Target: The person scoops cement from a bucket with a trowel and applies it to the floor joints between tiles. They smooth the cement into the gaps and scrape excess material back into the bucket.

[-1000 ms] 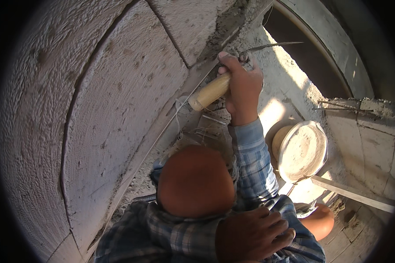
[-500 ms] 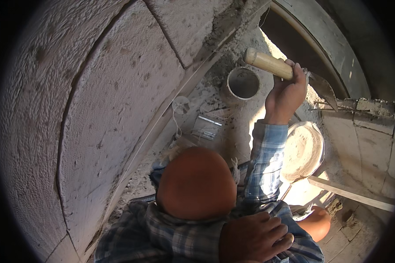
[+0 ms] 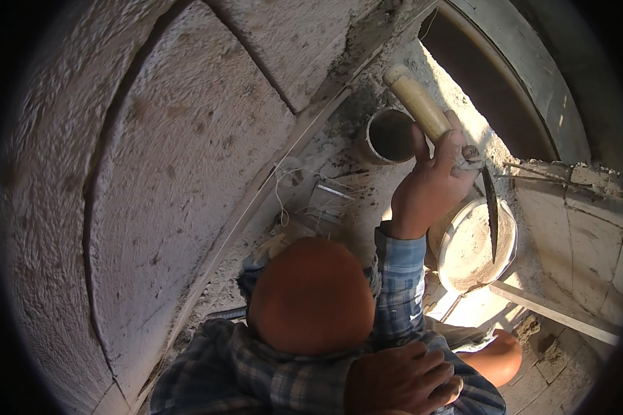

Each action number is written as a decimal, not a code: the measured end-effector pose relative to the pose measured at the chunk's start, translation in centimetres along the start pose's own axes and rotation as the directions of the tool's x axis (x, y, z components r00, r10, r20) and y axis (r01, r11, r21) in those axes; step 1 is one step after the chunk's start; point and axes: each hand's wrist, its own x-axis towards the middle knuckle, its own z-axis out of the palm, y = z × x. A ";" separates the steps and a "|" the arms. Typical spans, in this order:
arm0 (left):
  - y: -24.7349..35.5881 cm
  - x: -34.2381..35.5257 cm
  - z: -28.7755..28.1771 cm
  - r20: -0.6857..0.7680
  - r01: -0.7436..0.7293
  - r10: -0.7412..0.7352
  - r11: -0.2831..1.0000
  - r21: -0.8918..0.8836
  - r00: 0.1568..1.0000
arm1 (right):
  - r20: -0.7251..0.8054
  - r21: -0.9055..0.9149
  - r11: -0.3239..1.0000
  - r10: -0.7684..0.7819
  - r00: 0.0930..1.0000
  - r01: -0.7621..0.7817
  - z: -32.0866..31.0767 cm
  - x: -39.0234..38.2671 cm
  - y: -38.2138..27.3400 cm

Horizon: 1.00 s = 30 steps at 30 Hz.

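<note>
My right hand [image 3: 432, 183] is raised at the upper right and shut on a trowel. Its pale wooden handle [image 3: 415, 104] sticks up and to the left past my thumb. The dark blade [image 3: 491, 214] points down over a round bucket [image 3: 509, 235] of pale mortar. My left hand [image 3: 398, 380] lies at the bottom edge, fingers curled loosely on checked blue fabric [image 3: 256, 373], holding nothing. A rounded orange-brown shape [image 3: 311, 297] sits between my arms; I cannot tell what it is.
Large pale rough blocks [image 3: 180, 159] with dark joints fill the left and top. A round pipe opening [image 3: 391, 135] sits just left of the trowel handle. Loose string [image 3: 284, 194] lies on the mortar-strewn ledge. A pale wooden lath [image 3: 554, 311] runs at the lower right.
My right hand swung the trowel from the block joint at centre over to the right. The blade now hangs over the bucket. My left hand stayed put.
</note>
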 end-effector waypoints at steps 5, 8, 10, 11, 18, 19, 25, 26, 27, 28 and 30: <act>0.1 -0.8 1.9 0.015 0.081 -0.080 0.995 -0.064 0.997 | -0.012 0.061 0.998 0.009 1.000 -0.009 1.1 -0.8 1.0; -0.1 -0.5 1.3 -0.019 0.059 -0.060 0.996 -0.074 0.998 | 0.022 0.060 0.997 0.037 0.999 -0.039 1.1 -1.0 1.1; -0.1 -0.5 1.1 -0.008 0.056 -0.056 0.996 -0.066 0.998 | 0.012 0.058 0.997 0.041 0.999 -0.041 0.8 -0.7 1.1; -0.1 -0.7 1.3 0.011 0.061 -0.061 0.996 -0.061 0.998 | -0.005 0.056 0.998 0.041 0.999 -0.041 0.6 -0.6 1.2; -0.6 0.2 -1.3 0.016 -0.040 0.041 0.997 -0.067 0.999 | -0.022 0.039 0.999 0.021 1.000 -0.020 0.1 0.3 1.1; -0.6 0.4 -1.8 0.069 -0.035 0.040 0.997 -0.068 0.997 | -0.034 0.048 0.999 0.008 0.999 -0.006 0.0 0.5 1.0; -0.5 0.9 -3.3 0.199 -0.017 0.029 0.998 -0.062 0.980 | -0.117 0.086 0.995 -0.034 0.993 0.044 0.2 1.5 0.9; -0.6 0.9 -3.3 0.195 -0.020 0.033 0.998 -0.067 0.980 | -0.111 0.099 0.994 -0.033 0.993 0.044 0.4 1.4 0.9; -0.6 0.8 -3.2 0.190 -0.024 0.037 0.997 -0.072 0.981 | -0.105 0.112 0.993 -0.033 0.994 0.044 0.5 1.3 0.8; -0.6 0.8 -3.3 0.184 -0.020 0.033 0.997 -0.070 0.982 | -0.083 0.093 0.995 -0.012 0.996 0.020 0.5 1.2 0.9; -0.6 0.9 -3.3 0.172 -0.013 0.024 0.998 -0.066 0.985 | -0.039 0.053 0.998 0.031 0.999 -0.029 0.4 0.7 0.8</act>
